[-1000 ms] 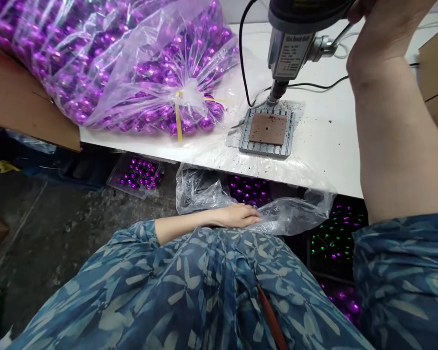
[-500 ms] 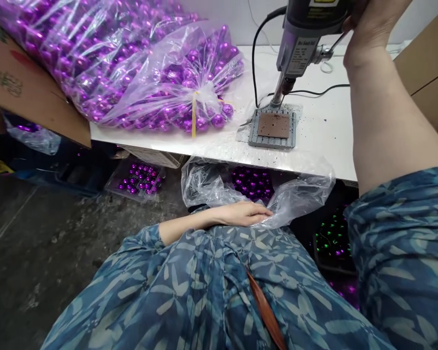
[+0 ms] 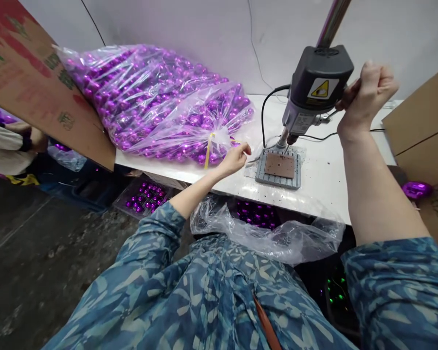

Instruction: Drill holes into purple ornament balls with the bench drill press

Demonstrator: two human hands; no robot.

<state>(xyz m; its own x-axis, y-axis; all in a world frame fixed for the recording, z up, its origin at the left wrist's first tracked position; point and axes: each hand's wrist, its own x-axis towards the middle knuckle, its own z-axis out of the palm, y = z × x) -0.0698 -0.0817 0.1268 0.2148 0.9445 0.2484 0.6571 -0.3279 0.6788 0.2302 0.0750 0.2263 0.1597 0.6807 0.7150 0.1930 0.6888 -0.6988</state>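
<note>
My right hand (image 3: 368, 97) is closed round the feed handle of a small bench drill press (image 3: 323, 80). Most of the handle is hidden by the fingers, but its metal lever (image 3: 330, 116) shows beside the hand. Below the drill's chuck, a brown plate (image 3: 279, 166) with a small hole lies on the grey slotted base (image 3: 264, 182). My left hand (image 3: 236, 159) is over the table edge, between that base and the tied neck of a clear bag (image 3: 160, 104) full of shiny purple balls. Its fingers are loosely bent and apart, with nothing visible in them.
A clear plastic bag (image 3: 292, 238) hangs open below the table edge, with purple balls (image 3: 255, 214) inside. Cardboard boxes (image 3: 423, 121) flank the white table (image 3: 324, 194). A bin of purple balls (image 3: 146, 197) stands lower left. Another person's arm (image 3: 16, 141) shows far left.
My left hand has risen from the plastic bag at my lap to beside the tied bag. My right hand stays on the drill's handle. The view has tilted upward.
</note>
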